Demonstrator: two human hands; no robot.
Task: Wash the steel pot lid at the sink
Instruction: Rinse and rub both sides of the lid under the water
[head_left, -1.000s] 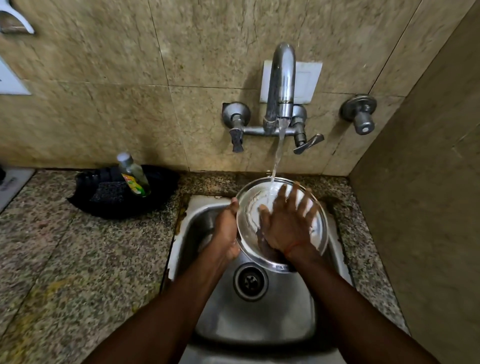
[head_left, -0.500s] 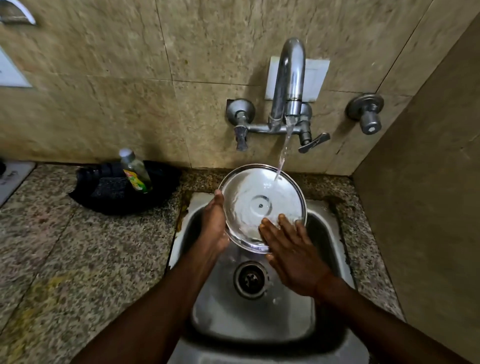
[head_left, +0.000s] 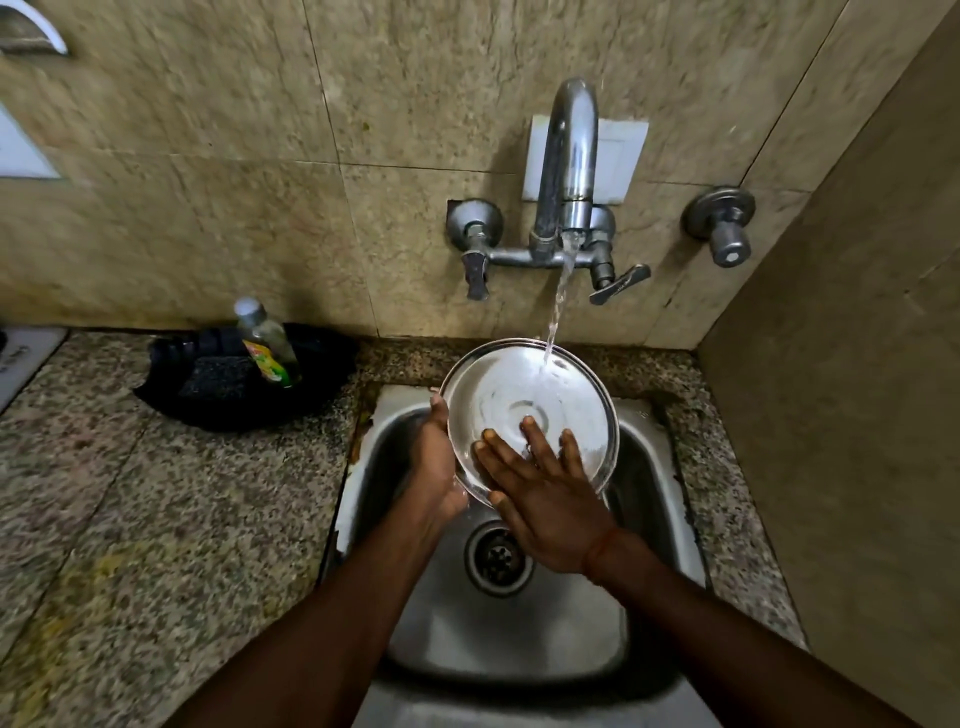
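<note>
While water runs, lid (head_left: 540, 400) between hands, bottle (head_left: 267, 345) well left.

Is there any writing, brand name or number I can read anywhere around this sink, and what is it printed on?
None can be read.
Bottle: yellow, green and red label, print too blurred to read.
White object at the counter's left edge: dark marks, too small and cut off to read.
Steel pot lid, tap, sink: no text visible.

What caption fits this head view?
Left hand tilts the steel pot lid under the running tap while the right hand rubs it.
</note>
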